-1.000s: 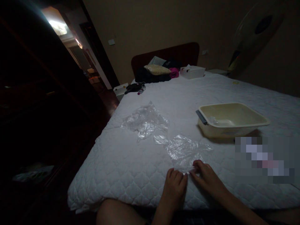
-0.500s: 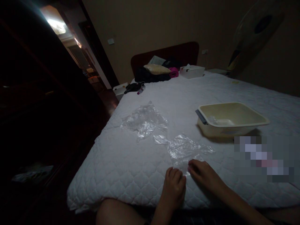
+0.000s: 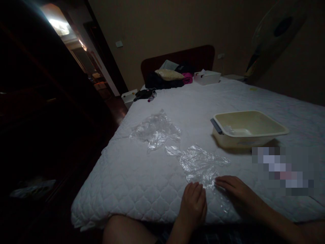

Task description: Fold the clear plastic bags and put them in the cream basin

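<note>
A crumpled, clear plastic bag [image 3: 199,162] lies on the white quilted bed in front of me. My left hand [image 3: 194,203] is at its near edge, fingers curled and pressed together over the plastic. To the right, my right hand [image 3: 235,189] rests low over the bag's near right part, its fingers stretched out and fingertips touching the film. A thin strip of the plastic shows between and below the hands. Farther away and to the left, a second clear plastic bag [image 3: 157,130] is spread out, with a small piece of film [image 3: 172,150] between the two.
A cream plastic basin [image 3: 254,142] with a grey handle stands on the bed [image 3: 122,183] at right, some clear film inside. Beside it is a blurred-out object [image 3: 281,171]. Toward the headboard are a cushion [image 3: 169,74], dark clothes and a white box [image 3: 207,78]. A fan [image 3: 281,27] stands back right.
My right hand has moved to the right and its fingers have straightened. My left hand has shifted slightly right and down. More of the bag's near right part shows.
</note>
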Tool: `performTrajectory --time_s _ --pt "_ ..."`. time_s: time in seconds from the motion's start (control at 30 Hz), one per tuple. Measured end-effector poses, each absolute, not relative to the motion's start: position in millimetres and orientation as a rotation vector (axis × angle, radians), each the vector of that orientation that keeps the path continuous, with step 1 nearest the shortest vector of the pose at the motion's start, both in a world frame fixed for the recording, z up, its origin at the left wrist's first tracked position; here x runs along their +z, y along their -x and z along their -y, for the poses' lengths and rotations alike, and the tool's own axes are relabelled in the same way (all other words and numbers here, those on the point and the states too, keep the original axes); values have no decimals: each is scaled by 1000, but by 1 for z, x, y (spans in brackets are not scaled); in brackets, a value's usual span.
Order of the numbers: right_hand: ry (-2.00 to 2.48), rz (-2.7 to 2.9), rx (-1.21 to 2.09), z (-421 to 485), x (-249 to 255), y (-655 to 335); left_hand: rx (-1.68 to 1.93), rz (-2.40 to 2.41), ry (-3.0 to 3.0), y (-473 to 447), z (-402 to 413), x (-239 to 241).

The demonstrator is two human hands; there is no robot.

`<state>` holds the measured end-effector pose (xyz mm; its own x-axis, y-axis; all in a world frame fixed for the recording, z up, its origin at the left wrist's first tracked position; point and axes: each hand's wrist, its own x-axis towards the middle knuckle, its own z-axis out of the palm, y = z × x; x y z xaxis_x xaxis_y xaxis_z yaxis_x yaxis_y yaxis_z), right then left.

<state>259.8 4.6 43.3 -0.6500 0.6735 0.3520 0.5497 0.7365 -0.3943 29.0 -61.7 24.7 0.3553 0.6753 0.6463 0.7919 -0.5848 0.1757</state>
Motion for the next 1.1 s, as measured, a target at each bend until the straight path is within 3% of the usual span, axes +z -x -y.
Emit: performTrajectory --time_s 0.53,0.67,1.1 --pt "857 2556 209 5 55 -251 -904 1321 2490 -32 60 9" --pt "807 2566 306 5 58 -246 -870 1312 2470 -32 59 6" --pt "1356 2207 530 -2 48 -217 -815 1286 2447 -32 59 3"
